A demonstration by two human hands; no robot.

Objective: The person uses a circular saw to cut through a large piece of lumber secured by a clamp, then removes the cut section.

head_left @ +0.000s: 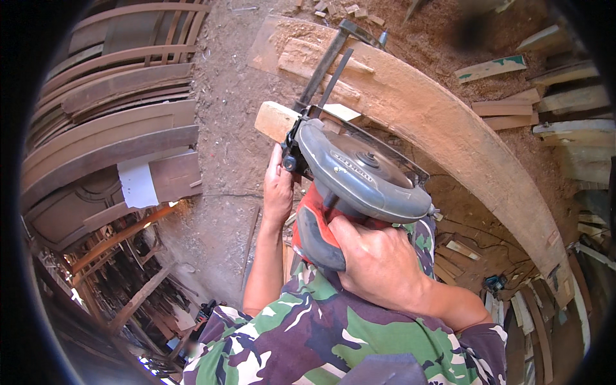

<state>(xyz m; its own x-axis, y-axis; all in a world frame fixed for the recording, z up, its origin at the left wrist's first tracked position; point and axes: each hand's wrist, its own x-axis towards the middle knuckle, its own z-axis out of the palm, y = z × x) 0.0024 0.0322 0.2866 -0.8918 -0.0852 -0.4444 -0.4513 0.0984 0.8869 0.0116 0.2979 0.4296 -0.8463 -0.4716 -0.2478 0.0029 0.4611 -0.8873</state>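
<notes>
A long curved timber beam (462, 141) arcs from the far centre down to the near right, lying on a sawdust-covered floor (224, 128). Stacked curved wooden frames (109, 122) stand at the left. Flat offcut boards (552, 109) lie scattered at the far right. The circular saw (359, 179), grey guard and red body, sits at centre against the beam's inner edge, over a pale wood block (276, 120). A black bar clamp (327, 61) grips the beam beyond it. The right hand (378, 263) is wrapped closed around the saw's rear handle. The left hand (277, 189) is curled on the saw's front left side, fingers pressed to it.
</notes>
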